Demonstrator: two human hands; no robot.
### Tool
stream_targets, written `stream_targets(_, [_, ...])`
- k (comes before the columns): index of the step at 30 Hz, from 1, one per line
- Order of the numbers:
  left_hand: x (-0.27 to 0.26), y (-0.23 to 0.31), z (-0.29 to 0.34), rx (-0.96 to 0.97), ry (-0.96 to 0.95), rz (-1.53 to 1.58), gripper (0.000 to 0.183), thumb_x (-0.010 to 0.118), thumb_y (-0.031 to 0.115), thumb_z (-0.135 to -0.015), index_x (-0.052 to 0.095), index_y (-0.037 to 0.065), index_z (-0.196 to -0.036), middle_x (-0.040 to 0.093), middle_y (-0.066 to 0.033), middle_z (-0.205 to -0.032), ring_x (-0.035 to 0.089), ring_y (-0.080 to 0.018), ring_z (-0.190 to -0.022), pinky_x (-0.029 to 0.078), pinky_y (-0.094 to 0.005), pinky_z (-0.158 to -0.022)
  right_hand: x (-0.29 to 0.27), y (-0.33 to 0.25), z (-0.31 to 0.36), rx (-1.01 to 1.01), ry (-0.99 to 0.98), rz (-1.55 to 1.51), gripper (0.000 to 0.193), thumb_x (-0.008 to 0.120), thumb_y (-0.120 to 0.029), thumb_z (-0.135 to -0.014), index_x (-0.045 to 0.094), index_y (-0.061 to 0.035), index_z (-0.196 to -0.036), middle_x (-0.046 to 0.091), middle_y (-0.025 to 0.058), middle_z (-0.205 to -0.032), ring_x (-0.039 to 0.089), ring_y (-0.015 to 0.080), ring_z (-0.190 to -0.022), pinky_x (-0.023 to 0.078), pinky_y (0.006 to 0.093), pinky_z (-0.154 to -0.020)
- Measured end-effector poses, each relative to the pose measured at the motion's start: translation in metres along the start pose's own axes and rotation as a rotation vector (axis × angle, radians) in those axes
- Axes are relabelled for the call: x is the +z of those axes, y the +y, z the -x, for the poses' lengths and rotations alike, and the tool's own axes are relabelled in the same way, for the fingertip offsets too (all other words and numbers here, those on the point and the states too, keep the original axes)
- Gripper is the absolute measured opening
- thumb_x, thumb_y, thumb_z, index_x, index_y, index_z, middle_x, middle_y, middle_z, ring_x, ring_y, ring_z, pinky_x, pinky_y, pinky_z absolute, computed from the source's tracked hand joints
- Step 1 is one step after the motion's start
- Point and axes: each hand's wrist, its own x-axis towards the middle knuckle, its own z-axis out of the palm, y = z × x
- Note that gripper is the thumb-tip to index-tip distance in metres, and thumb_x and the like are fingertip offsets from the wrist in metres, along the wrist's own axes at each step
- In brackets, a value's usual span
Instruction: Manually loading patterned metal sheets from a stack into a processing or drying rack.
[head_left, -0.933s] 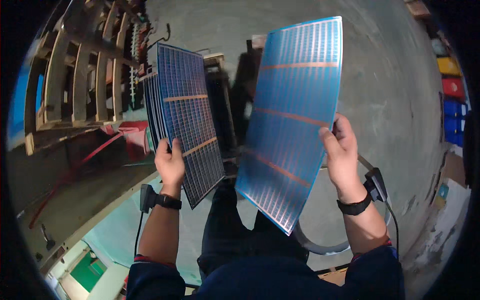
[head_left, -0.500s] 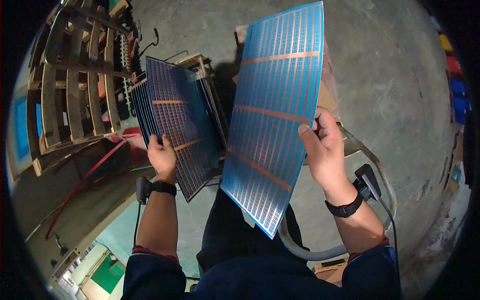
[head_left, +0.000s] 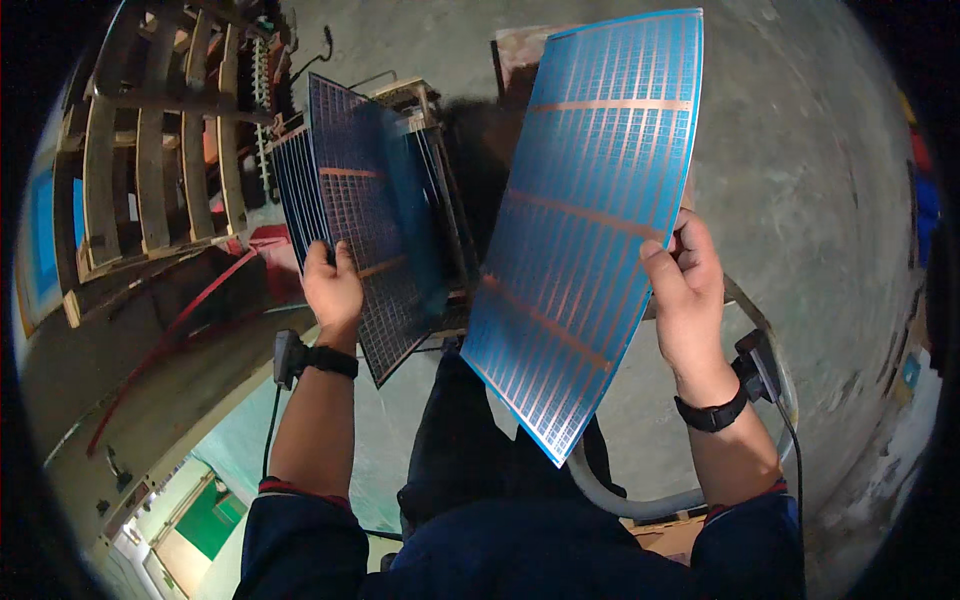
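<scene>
Head view, clock face centred on the frame. Right hand (head_left: 690, 290) at 3 o'clock: narrow pinch on the right edge of the blue panel (head_left: 590, 220), thumb on the near face, fingers mostly hidden behind. Blue panel sits at 1 o'clock, tilted, top leaning right, lowest corner at 5. Fine grid, three copper-coloured bands across.

Left hand (head_left: 333, 285) at 9 o'clock: thumb on the face of the dark panel (head_left: 345, 220), fingers on the other side of its left edge, so narrow and holding it. Dark panel is at 10, similar grid, two copper-coloured bands visible. Just behind it, also at 10: row of panels (head_left: 295, 190) standing edge-on, close together. Count not readable. The two held panels are apart.

Each wrist has a black strap; black box on the left strap (head_left: 333, 362) at its 9, on the right strap (head_left: 712, 415) at its 1.

Surroundings: wooden pallet (head_left: 160, 215) at 10, further out. Red cloth (head_left: 272, 243) between 9 and 10. Grey hose (head_left: 640, 507) at 5. Green board (head_left: 210, 520) near 8, by the rim.
</scene>
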Motion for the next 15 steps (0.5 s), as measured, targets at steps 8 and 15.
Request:
stream_targets(8, [-0.0037, 0.0114, 0.0005, -0.033, -0.055, 0.050, 0.026, 0.063, 0.018, -0.097, 0.051, -0.001, -0.085, 0.055, -0.0223, -0.078, 0.055, -0.0428, -0.075, 0.045, -0.0477, -0.070, 0.0086, -0.0020, -0.0025, -0.022, -0.006, -0.001, 0.021, 0.055, -0.003, -0.098, 0.054, -0.0008, -0.118, 0.046, -0.0045, -0.089, 0.043, 0.0040, -0.078, 0.038, 0.0212, -0.070])
stream_targets(15, [0.0043, 0.0056, 0.0046, -0.044, -0.022, -0.011, 0.028, 0.063, 0.020, -0.097, 0.050, -0.001, -0.084, 0.056, -0.0233, -0.080, 0.056, -0.0439, -0.077, 0.045, -0.0487, -0.070, 0.0080, -0.0087, -0.0022, 0.060, 0.001, 0.019, 0.019, 0.056, -0.004, -0.098, 0.055, -0.0017, -0.117, 0.045, -0.0053, -0.090, 0.042, 0.0035, -0.079, 0.037, 0.0207, -0.070])
